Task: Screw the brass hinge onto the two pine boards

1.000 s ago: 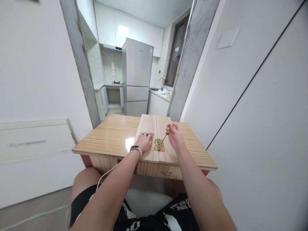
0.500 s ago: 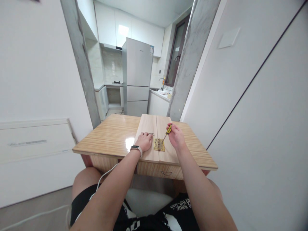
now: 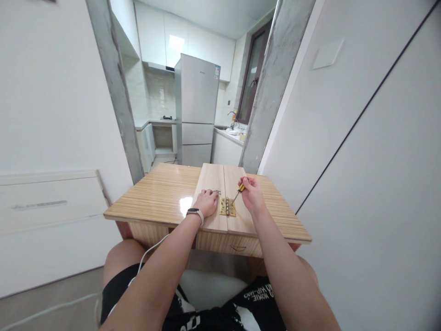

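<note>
Two pale wooden boards lie side by side, the left board [image 3: 211, 177] and the right board [image 3: 237, 225]. A brass hinge [image 3: 228, 207] spans the seam between them, opened flat. My right hand [image 3: 252, 193] grips a yellow and black screwdriver [image 3: 240, 188], tilted, its tip down on the hinge's right leaf. On the left board rests my left hand [image 3: 206, 203], palm down with fingers stretched out, just left of the hinge. A few small screws [image 3: 217, 191] lie on that board by its fingertips.
The boards sit on a wood-grain table [image 3: 155, 193] with a drawer handle [image 3: 238, 248] at its front. A white cable [image 3: 151, 250] runs by my left arm. Beyond the table stand a fridge [image 3: 197, 92] and a sink counter; a white wall is close on the right.
The screwdriver's handle has turned slightly in my right hand, and the fingers have shifted a little around it. My left hand has stayed in place.
</note>
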The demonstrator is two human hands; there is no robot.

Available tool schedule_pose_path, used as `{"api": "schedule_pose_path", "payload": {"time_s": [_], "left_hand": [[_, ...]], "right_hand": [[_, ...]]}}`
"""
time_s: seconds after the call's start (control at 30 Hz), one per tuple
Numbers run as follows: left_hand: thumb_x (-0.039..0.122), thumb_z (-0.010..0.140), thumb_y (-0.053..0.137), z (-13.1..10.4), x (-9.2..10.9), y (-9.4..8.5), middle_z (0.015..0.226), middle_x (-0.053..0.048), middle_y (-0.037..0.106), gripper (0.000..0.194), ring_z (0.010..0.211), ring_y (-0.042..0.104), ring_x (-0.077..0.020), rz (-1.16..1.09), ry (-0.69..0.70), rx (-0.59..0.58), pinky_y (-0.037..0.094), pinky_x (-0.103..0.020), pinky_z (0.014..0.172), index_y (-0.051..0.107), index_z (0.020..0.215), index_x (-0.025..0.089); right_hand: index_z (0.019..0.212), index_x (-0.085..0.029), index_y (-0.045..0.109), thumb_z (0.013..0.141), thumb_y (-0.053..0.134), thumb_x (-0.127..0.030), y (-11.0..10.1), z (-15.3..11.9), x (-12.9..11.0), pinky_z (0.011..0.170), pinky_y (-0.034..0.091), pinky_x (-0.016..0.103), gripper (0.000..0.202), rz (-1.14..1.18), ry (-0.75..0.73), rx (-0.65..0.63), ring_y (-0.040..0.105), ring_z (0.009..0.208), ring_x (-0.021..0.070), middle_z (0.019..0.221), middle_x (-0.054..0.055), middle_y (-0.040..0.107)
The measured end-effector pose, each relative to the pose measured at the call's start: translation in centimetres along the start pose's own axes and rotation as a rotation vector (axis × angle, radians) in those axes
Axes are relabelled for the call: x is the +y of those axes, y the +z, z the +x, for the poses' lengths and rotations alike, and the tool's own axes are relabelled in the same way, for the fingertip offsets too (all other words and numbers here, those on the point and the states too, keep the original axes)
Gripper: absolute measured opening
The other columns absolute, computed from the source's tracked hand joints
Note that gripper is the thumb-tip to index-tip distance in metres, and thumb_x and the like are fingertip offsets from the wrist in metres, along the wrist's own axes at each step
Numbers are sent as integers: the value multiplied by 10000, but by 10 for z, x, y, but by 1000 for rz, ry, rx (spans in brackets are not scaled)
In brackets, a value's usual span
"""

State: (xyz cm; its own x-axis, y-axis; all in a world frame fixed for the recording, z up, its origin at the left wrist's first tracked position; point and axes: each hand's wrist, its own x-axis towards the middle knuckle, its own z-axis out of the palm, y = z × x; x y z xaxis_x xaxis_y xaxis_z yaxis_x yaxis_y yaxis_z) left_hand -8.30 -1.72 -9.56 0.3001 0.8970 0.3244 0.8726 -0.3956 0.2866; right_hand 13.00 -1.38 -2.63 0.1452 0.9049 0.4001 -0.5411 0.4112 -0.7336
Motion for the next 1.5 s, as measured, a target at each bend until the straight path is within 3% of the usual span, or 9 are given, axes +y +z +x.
{"api": "schedule_pose_path", "payload": {"time_s": [0.2, 0.33, 0.73, 1.0, 1.23, 1.37, 1.5], "left_hand": [[369, 1089, 379, 0, 1, 1, 1362, -123, 618, 390, 1240, 497, -321, 12, -8, -2, 434, -486, 1060, 651, 1356, 286], [356, 1087, 389, 0, 1, 0, 1362, -123, 614, 384, 1248, 493, -313, 9, -11, -8, 419, -483, 1084, 649, 1361, 286], [351, 1087, 383, 0, -1, 2, 1382, -119, 607, 395, 1244, 486, -318, 0, 0, 3, 409, -493, 1095, 644, 1376, 286], [355, 1091, 394, 0, -1, 1, 1374, -117, 606, 378, 1250, 476, -317, -4, 0, 1, 409, -481, 1084, 644, 1367, 291], [351, 1087, 408, 1, -2, 3, 1367, -127, 611, 370, 1243, 482, -322, 1, -2, 1, 409, -480, 1077, 651, 1355, 272], [352, 1085, 413, 1, -1, 3, 1360, -128, 620, 371, 1238, 485, -329, -13, 5, 12, 411, -483, 1071, 661, 1347, 268], [340, 1080, 419, 1, -1, 2, 1355, -134, 624, 372, 1237, 488, -331, -27, 9, 15, 407, -485, 1077, 668, 1346, 265]], "right_hand": [[887, -260, 710, 855, 837, -404, 3, -5, -6, 746, 527, 297, 194, -34, -1, -86, 627, 757, 137, 942, 3, 715], [899, -239, 756, 931, 722, -444, 0, -5, -8, 751, 534, 329, 210, -34, 22, -121, 642, 781, 161, 984, 40, 732], [886, -234, 760, 845, 869, -462, -14, 2, 2, 772, 561, 319, 257, 8, 58, -76, 655, 818, 152, 992, 30, 732], [848, -226, 726, 806, 909, -436, -8, 3, 1, 759, 545, 292, 281, 7, 40, -52, 641, 794, 131, 938, 9, 702], [803, -229, 666, 718, 956, -460, 0, 2, 2, 722, 534, 292, 380, -39, -21, 44, 625, 726, 123, 882, -8, 695], [809, -238, 647, 752, 937, -453, 4, -1, 2, 723, 524, 289, 365, -65, -59, 36, 615, 719, 122, 877, -13, 688], [860, -251, 686, 864, 827, -492, 2, -4, -3, 728, 529, 301, 279, -59, -40, -46, 617, 735, 139, 906, 5, 691]]}}
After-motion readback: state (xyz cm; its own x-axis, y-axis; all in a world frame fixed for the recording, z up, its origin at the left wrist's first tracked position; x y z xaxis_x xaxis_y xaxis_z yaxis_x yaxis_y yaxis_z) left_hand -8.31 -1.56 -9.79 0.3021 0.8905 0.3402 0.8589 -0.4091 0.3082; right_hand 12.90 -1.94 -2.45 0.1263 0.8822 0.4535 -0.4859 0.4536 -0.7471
